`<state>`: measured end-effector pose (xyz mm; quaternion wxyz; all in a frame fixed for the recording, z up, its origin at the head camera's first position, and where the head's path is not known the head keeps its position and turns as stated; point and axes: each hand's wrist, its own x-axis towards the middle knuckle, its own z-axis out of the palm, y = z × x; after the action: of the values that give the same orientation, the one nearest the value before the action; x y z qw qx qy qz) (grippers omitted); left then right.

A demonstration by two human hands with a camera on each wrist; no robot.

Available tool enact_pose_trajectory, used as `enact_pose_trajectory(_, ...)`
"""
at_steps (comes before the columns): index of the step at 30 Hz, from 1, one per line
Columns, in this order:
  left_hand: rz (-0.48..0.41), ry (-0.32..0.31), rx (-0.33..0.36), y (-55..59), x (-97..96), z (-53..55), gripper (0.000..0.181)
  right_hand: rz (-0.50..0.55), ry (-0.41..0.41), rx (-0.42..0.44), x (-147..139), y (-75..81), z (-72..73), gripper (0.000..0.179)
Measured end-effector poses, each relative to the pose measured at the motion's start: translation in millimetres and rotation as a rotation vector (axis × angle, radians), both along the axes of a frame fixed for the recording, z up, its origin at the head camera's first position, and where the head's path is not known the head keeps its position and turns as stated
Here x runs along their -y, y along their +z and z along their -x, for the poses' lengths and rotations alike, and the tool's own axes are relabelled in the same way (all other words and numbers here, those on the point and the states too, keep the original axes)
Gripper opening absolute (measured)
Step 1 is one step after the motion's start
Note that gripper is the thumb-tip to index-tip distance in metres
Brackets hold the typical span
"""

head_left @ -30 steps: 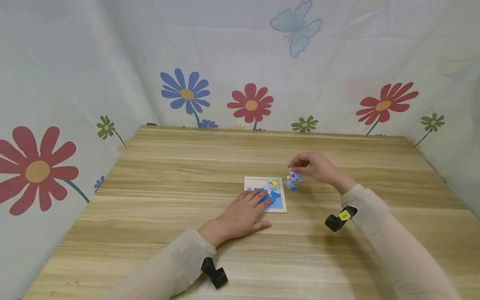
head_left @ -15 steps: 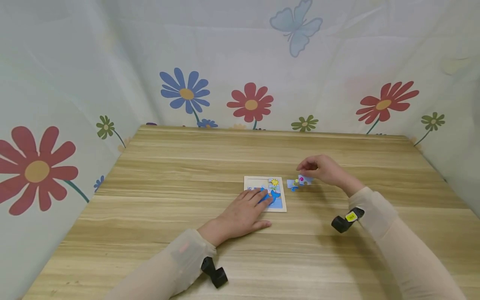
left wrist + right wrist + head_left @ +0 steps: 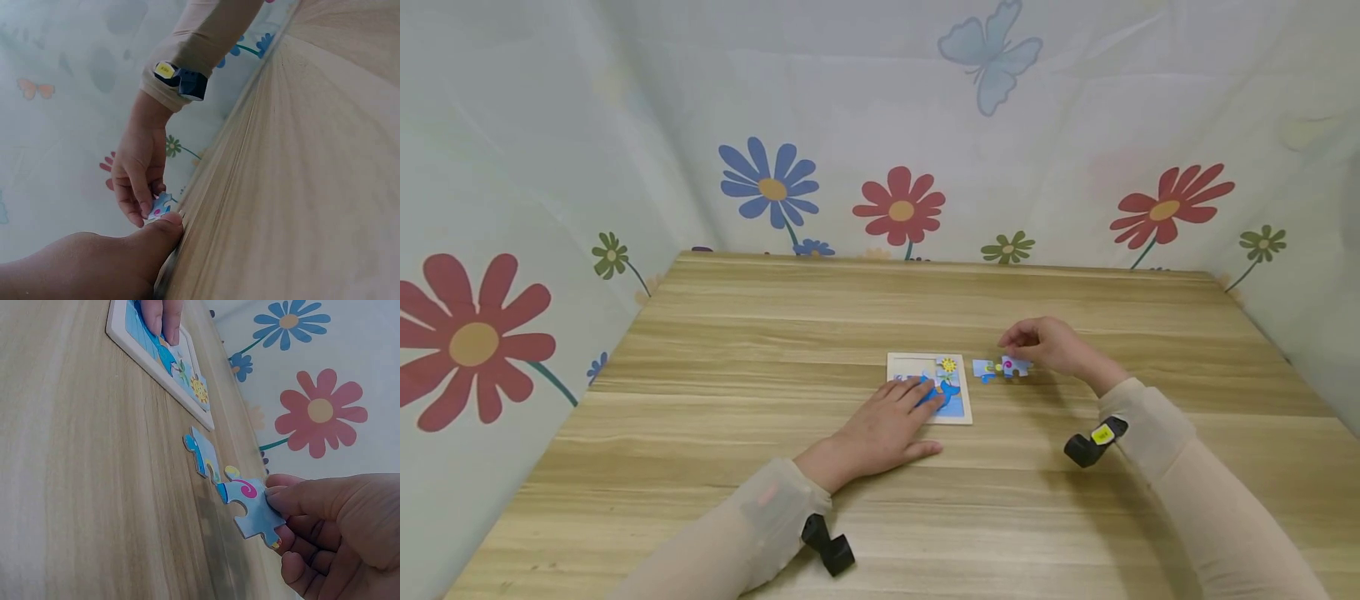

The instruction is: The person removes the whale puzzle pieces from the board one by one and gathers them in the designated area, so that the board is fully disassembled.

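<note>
Flat on the puzzle frame [image 3: 967,410] lies my left hand [image 3: 880,429], its fingers straight over the whale picture. The frame has a pale wooden border; a sun piece [image 3: 949,365] fills its upper right, and bare backing shows at upper left. To the right, my right hand [image 3: 1047,346] pinches a light-blue puzzle piece with a pink swirl [image 3: 253,503] between thumb and fingers, tilted above the tabletop in the right wrist view. A second blue puzzle piece [image 3: 203,453] lies on the wood between the frame and the held piece.
A wood-grain table [image 3: 737,333] spreads around the frame. Behind it hangs a pale curtain [image 3: 850,100] printed with flowers and a butterfly. Each wrist wears a black camera mount, such as the right one [image 3: 1096,442].
My right hand has moved right and slightly nearer with the pinched puzzle piece, away from the piece lying on the table. My left hand has stayed on the frame.
</note>
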<state>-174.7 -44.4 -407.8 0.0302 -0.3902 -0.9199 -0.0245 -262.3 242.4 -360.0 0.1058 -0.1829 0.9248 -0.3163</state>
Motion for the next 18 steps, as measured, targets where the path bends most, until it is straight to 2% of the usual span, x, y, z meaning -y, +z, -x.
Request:
enact_pose_trajectory(7, 0.015, 0.007, 0.015, 0.0, -0.7, 0.0, 0.066, 0.022, 0.003, 0.039, -1.9, -7.6, 3.0, 0.017)
enact_pose_trajectory(18, 0.029, 0.014, 0.014, -1.6, -0.2, 0.6, 0.066, -0.004, -0.026, 0.033, -0.1, -14.5, 6.1, 0.017)
